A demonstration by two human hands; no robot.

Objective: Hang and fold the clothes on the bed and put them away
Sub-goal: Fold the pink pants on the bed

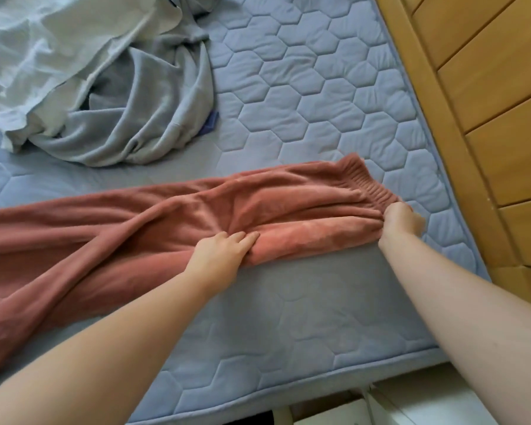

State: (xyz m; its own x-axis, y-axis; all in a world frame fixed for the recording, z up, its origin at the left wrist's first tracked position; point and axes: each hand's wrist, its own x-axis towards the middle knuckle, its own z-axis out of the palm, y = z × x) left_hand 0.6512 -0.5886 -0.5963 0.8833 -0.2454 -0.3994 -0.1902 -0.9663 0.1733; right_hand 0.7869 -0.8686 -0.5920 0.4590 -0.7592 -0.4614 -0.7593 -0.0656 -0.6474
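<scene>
A pair of fleecy rust-red trousers [172, 216] lies stretched across the bed, with the ribbed waistband at the right and the legs running off the left edge of the view. My left hand [224, 250] lies on the near edge of the trousers around the seat, fingers curled into the cloth. My right hand [400, 217] grips the near corner of the waistband. A crumpled grey garment [154, 102] and a pale cream one [59, 47] lie in a heap at the far left.
The bed has a blue-grey quilted mattress cover [304, 96] with a hexagon pattern. A wooden bed frame [442, 124] and wood floor [503, 72] run along the right side. The mattress's near edge and something white [411, 406] below it show at the bottom.
</scene>
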